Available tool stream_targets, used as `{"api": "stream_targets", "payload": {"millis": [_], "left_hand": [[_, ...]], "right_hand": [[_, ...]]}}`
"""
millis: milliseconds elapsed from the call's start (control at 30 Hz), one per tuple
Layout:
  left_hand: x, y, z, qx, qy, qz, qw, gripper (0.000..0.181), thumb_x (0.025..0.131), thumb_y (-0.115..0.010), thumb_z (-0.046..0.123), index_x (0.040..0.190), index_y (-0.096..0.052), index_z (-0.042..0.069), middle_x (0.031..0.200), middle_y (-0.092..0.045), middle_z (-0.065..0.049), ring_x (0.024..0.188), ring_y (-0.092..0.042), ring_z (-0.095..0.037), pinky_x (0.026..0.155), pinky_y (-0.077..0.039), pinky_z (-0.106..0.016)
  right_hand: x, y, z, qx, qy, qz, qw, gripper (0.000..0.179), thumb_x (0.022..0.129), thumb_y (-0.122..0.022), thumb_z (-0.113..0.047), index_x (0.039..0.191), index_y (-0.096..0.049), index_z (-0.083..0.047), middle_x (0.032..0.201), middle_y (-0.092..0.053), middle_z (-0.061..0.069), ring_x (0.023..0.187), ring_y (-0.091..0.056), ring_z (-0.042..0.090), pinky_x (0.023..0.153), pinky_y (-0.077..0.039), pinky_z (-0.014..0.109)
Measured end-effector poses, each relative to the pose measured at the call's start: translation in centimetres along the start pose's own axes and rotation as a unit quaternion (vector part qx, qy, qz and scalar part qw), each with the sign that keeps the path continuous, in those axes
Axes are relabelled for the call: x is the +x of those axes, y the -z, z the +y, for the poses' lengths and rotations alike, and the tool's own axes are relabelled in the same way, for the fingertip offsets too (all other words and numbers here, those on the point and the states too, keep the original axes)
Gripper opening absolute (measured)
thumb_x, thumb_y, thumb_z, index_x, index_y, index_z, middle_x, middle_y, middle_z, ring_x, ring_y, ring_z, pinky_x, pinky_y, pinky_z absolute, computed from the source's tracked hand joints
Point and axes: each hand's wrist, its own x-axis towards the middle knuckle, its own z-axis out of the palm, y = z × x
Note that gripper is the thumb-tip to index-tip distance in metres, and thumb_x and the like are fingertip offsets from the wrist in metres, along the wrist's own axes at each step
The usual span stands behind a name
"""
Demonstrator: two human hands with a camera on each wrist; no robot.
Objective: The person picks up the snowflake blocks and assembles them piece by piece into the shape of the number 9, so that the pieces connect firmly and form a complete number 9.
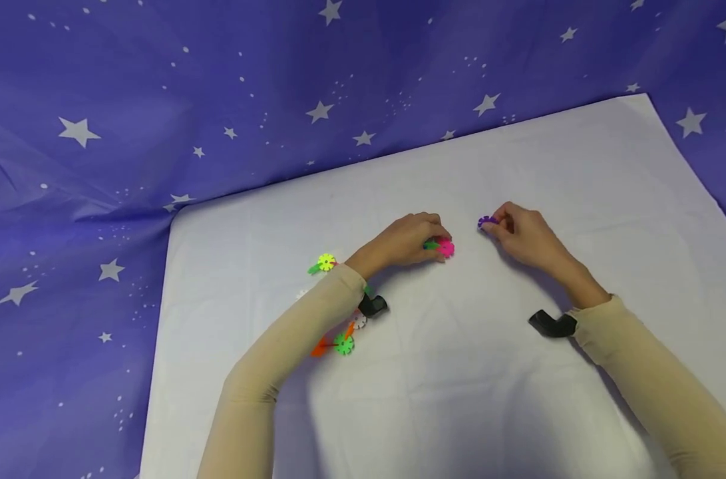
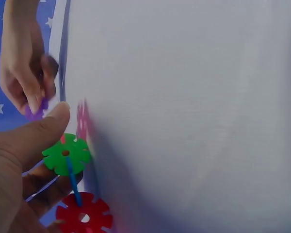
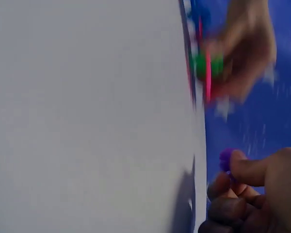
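Observation:
My left hand (image 1: 407, 239) holds a run of slotted plastic snowflake discs joined edge to edge. A pink disc (image 1: 446, 248) faces outward at its fingertips. In the left wrist view, a green disc (image 2: 56, 156) lies between thumb and fingers, linked by an edge-on blue disc (image 2: 73, 180) to a red disc (image 2: 101, 208). To the right, my right hand (image 1: 527, 236) pinches a purple disc (image 1: 486, 221) between thumb and fingers. A short gap separates the purple disc from the pink one. The right wrist view shows the purple disc (image 3: 226, 159) partly covered by the thumb.
Around my left forearm on the white-covered table (image 1: 458, 392) lie more discs: a yellow disc (image 1: 326, 262), a green disc (image 1: 343, 344), an orange disc (image 1: 319, 347) and a white disc (image 1: 359, 322). The sleeve hides some. A blue star-print cloth (image 1: 267, 86) hangs behind the table.

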Motion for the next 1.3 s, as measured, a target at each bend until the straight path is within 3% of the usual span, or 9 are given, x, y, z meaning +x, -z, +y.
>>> {"api": "stream_targets", "payload": {"millis": [133, 233, 667, 1100, 1300], "left_hand": [[-0.1, -0.1, -0.2, -0.017, 0.005, 0.008, 0.9998, 0.039, 0.091, -0.069, 0.037, 0.125, -0.067, 0.018, 0.114, -0.063, 0.004, 0.103, -0.056, -0.010, 0.096, -0.043, -0.028], [-0.1, -0.3, -0.3, -0.025, 0.005, 0.006, 0.9997, 0.039, 0.092, -0.068, 0.036, 0.125, -0.067, 0.017, 0.116, -0.065, 0.003, 0.107, -0.057, -0.011, 0.100, -0.042, -0.028], [-0.5, -0.7, -0.6, -0.026, 0.000, 0.006, 0.9996, 0.038, 0.094, -0.065, 0.038, 0.127, -0.066, 0.019, 0.118, -0.066, 0.004, 0.107, -0.057, -0.011, 0.100, -0.041, -0.030], [-0.6, -1.0, -0.7, -0.037, -0.009, 0.020, 0.9991, 0.038, 0.094, -0.065, 0.036, 0.125, -0.068, 0.015, 0.116, -0.068, 0.001, 0.106, -0.058, -0.013, 0.097, -0.043, -0.029], [-0.7, -1.1, -1.0, -0.066, -0.023, 0.028, 0.9972, 0.036, 0.094, -0.066, 0.031, 0.124, -0.068, 0.011, 0.115, -0.069, -0.001, 0.103, -0.057, -0.014, 0.094, -0.043, -0.028]], "right_hand": [[-1.5, -1.9, -1.5, 0.023, 0.059, -0.022, 0.9978, 0.012, 0.092, -0.068, -0.012, 0.090, -0.060, -0.003, 0.068, -0.055, 0.003, 0.058, -0.046, 0.011, 0.054, -0.036, 0.023], [-1.9, -3.0, -2.0, 0.040, 0.073, -0.028, 0.9961, 0.011, 0.090, -0.069, -0.009, 0.089, -0.060, -0.003, 0.067, -0.059, 0.002, 0.057, -0.048, 0.008, 0.054, -0.038, 0.022], [-2.0, -4.0, -2.4, 0.061, 0.028, -0.043, 0.9968, 0.014, 0.093, -0.067, -0.015, 0.088, -0.059, -0.005, 0.068, -0.069, 0.002, 0.054, -0.055, 0.010, 0.052, -0.039, 0.023], [-1.3, -4.7, -2.6, 0.022, 0.082, -0.012, 0.9964, 0.020, 0.087, -0.073, -0.009, 0.077, -0.057, -0.006, 0.058, -0.058, 0.000, 0.050, -0.043, 0.009, 0.048, -0.033, 0.024], [-1.2, -4.9, -2.5, 0.010, 0.099, -0.003, 0.9950, 0.021, 0.087, -0.073, -0.009, 0.075, -0.056, -0.008, 0.057, -0.052, -0.001, 0.050, -0.039, 0.010, 0.049, -0.030, 0.025]]}}
